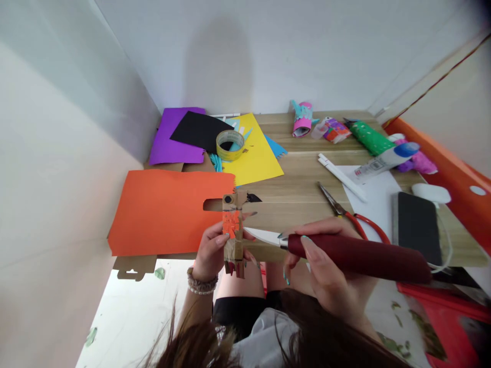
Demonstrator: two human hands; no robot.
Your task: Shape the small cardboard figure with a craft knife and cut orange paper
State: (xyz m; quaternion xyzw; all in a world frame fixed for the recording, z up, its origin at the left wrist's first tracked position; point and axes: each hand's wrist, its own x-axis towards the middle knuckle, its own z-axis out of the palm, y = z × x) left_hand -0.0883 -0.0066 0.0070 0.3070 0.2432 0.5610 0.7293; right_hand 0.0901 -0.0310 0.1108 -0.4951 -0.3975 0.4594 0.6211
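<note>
My left hand (211,250) is closed around a small cardboard figure (232,250), held upright over the table's front edge. Torn orange paper bits (230,223) cover its front, a black dot sits near its top, and clear tape seems to wrap its lower part. In my right hand (332,271) is a knife (356,255) with a thick dark red handle. The pale blade points left, its tip at the figure's right side; whether it touches I cannot tell. A small black pointed piece (254,198) appears beside the figure's top.
Orange paper (169,214) lies left, with purple (172,138), black (199,130) and yellow sheets (257,153) behind. A tape roll (241,148) rests on them. Right are scissors (337,207), white sticks (341,176), a glue bottle (383,162), a phone-like black slab (417,230) and paper crafts (303,120).
</note>
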